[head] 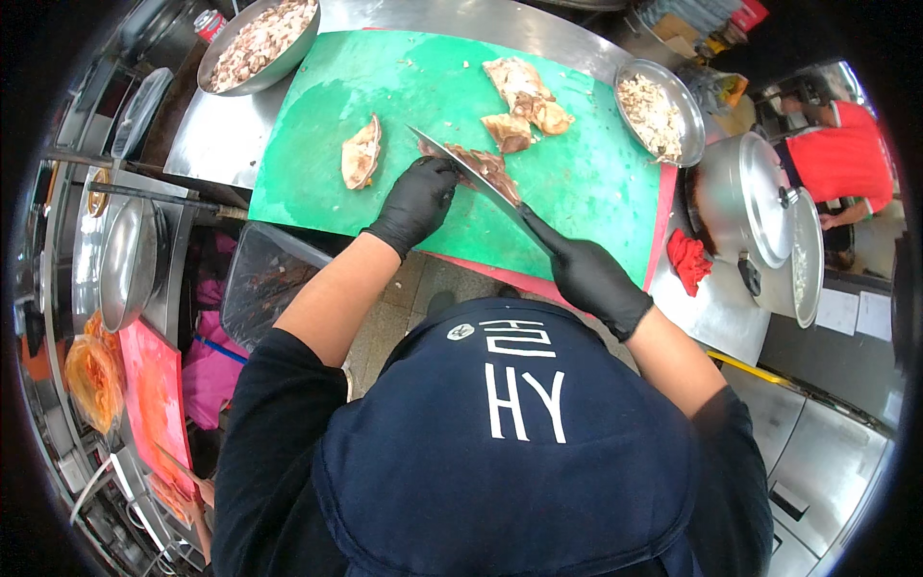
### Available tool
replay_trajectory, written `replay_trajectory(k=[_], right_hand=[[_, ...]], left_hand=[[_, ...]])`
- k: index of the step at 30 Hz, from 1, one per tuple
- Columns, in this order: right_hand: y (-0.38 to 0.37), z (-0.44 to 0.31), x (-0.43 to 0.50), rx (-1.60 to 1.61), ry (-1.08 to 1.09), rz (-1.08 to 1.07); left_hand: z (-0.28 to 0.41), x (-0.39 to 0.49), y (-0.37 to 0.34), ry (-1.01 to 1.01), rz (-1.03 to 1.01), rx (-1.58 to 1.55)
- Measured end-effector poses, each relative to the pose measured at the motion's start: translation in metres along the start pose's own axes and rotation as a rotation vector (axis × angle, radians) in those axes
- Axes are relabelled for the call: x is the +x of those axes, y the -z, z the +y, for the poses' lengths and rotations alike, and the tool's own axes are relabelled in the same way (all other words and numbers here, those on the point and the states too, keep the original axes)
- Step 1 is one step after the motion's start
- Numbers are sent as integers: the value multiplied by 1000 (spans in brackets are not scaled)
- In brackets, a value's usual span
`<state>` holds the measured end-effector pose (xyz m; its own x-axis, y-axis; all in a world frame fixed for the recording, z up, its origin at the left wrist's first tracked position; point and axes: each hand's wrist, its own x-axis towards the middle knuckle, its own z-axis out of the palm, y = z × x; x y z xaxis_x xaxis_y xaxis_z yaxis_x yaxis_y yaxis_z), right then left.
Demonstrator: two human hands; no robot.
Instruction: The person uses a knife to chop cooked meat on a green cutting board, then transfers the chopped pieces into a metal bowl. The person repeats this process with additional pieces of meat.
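Observation:
Both of my hands wear black gloves above a green cutting board [317, 115]. My right hand [591, 278] grips the handle of a kitchen knife [479, 180], whose blade slants up and left across a piece of cooked meat [487, 167]. My left hand [425, 198] presses curled fingers on the left end of that meat, close beside the blade. A separate pale piece of meat [360, 153] lies further left on the board. Behind the knife, larger pieces of cooked meat [523, 90] lie together at the upper right.
A metal bowl of diced meat [259, 47] stands at the upper left, a bowl of shredded meat [652, 112] at the upper right. Right of the board are a red cloth [689, 261] and a lidded pot [750, 198]. A person in red [840, 159] stands beyond; another person's hands [204, 498] show lower left.

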<state>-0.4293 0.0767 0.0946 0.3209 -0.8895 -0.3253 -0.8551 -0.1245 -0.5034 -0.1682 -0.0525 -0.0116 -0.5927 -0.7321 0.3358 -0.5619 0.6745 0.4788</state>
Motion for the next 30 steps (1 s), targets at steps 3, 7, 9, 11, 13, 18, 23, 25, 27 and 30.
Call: replay_trajectory(k=[3,7,9,11,13,18,23,25,27,30], right_hand=[[-3,-8,39,-8,9,-16],[-10,-13,71,22,58,58],[-14,-4,55,30,27,31],[-17,10,18,13,-17,17],[-19,27,-20,23,-78,-15],[-20,52,-70,166,-11,61],[-23,41,-90,485,-191,172],[-19,33,-98,591,-320,196],[-12,25,-106,663,-378,231],[4,19,-123,723,-368,354]], left_hand=[[0,0,0,20,-22,38],[3,0,0,24,5,5],[2,-1,0,16,22,-1],[1,-1,0,3,13,3],[0,0,-1,4,8,16],[1,-2,2,-51,-18,20],[11,-1,7,-165,-198,-130],[19,4,4,-185,-288,-183],[20,18,4,-289,-333,-71],[20,35,10,-427,-307,145]])
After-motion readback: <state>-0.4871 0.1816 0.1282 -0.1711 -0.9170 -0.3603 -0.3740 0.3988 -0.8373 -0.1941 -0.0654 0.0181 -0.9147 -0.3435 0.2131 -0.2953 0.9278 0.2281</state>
